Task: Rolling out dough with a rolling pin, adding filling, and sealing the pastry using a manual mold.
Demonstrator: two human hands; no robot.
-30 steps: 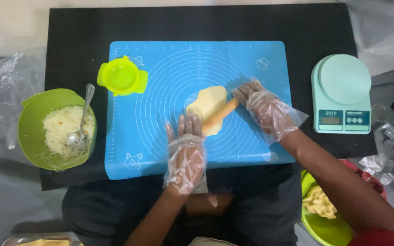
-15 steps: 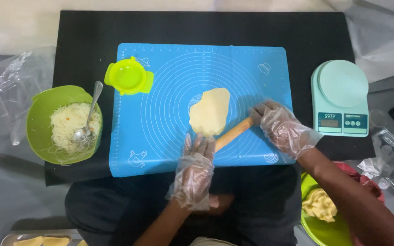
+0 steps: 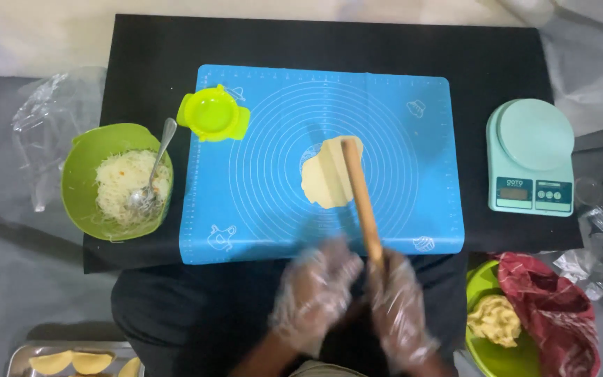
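Rolling pin (image 3: 359, 199) held at its near end, pointing away, far end lying across dough (image 3: 329, 181) near middle of blue mat (image 3: 413, 209). Left hand (image 3: 313, 293) and right hand (image 3: 399, 314) both in clear plastic gloves, close together at near edge of mat; right hand closed around pin's end, left hand just beside it, blurred, fingers loosely curled, grip not clear.

Nearest, at bottom left: metal tray (image 3: 22, 356) with folded pastries (image 3: 71, 361). At bottom right: green bowl (image 3: 479, 335) of pale dough lumps, part covered by red cloth (image 3: 553, 307).

Further out: mat spread on black tabletop (image 3: 315, 42). Left of mat: green bowl of shredded filling (image 3: 85, 160) with spoon (image 3: 151, 174) standing in it. Yellow-green round press (image 3: 212, 114) on mat's far left corner. Right of mat: mint kitchen scale (image 3: 533, 157) with round platform. Crumpled clear bag (image 3: 47, 126) at far left, more clear plastic at right edge.
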